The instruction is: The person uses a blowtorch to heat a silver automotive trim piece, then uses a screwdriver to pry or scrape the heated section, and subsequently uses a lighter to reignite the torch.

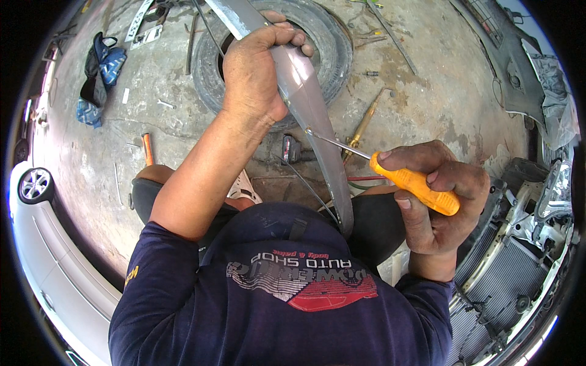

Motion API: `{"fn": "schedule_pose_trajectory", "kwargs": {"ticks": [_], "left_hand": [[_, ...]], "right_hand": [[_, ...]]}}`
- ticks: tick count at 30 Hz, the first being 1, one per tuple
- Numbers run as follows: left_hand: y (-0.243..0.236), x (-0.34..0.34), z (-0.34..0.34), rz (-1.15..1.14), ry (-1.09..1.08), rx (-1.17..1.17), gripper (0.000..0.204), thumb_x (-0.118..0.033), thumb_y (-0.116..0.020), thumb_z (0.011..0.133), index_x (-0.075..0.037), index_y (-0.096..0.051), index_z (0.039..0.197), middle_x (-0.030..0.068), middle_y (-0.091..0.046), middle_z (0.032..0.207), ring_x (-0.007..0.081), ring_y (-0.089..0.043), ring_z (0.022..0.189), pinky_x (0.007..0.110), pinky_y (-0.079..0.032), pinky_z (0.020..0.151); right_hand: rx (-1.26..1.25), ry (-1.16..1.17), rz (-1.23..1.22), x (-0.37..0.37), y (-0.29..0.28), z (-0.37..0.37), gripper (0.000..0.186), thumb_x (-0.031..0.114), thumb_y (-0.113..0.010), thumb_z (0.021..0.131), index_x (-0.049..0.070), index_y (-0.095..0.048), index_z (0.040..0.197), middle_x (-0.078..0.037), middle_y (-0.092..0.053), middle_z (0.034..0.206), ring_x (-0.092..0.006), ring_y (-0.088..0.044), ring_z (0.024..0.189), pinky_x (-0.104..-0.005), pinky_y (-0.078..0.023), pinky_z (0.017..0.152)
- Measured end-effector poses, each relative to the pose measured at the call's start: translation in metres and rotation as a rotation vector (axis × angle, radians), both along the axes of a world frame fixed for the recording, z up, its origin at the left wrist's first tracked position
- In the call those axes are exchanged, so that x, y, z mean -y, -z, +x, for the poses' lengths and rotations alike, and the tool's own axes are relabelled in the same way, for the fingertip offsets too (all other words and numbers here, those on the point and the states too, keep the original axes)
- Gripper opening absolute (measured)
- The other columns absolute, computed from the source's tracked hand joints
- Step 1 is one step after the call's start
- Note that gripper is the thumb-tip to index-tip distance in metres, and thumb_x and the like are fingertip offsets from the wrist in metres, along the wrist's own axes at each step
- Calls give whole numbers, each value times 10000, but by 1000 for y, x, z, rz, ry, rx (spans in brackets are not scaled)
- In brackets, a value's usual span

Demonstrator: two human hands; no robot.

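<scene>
Above a tire [334,55] on the floor [433,104], the left hand [250,76] grips a long gray strip [308,100] slanting from far left to near right. Right of it, the right hand [461,186] clutches a yellow screwdriver [412,183] pointing left and away, its tip [309,132] by the strip's left edge, nearer the left hand.

Down on the stained concrete floor [439,100], a black tyre [334,52] is lying flat! Left of it, a small wrench [166,104] is resting, a blue-and-black bag [112,66] is slumping; a silver car [67,274] is sitting farther out, while a finned radiator [506,283] is showing lower right.
</scene>
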State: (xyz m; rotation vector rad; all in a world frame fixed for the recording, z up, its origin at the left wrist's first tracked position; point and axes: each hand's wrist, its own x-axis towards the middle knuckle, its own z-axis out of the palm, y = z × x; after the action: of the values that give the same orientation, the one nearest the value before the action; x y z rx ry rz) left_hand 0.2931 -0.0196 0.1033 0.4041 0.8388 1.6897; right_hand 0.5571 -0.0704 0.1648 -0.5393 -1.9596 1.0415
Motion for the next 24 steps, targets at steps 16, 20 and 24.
{"fn": "schedule_pose_trajectory", "kwargs": {"ticks": [16,20,24], "left_hand": [[-5,2,3,11,-62,33,236,42,-528,920,-41,-498,1140,106,-579,878,211,-615,775,368,-581,679],[-6,4,2,4,-36,25,244,44,-528,922,-40,-494,1150,106,-579,887,210,-613,773,368,-581,682],[-8,5,2,10,-33,25,250,47,-526,921,-39,-493,1153,109,-578,893,208,-614,773,367,-581,684]], "right_hand": [[-59,38,-33,2,-3,2,316,95,-696,988,105,-416,1135,-232,-754,1067,-323,-736,1029,-391,-589,895],[-51,22,-16,0,-3,2,314,104,-693,994,107,-418,1145,-227,-754,1075,-312,-738,1030,-390,-594,889],[-57,15,-20,1,-2,1,314,105,-689,996,106,-416,1151,-230,-753,1083,-308,-740,1031,-380,-597,874]]}}
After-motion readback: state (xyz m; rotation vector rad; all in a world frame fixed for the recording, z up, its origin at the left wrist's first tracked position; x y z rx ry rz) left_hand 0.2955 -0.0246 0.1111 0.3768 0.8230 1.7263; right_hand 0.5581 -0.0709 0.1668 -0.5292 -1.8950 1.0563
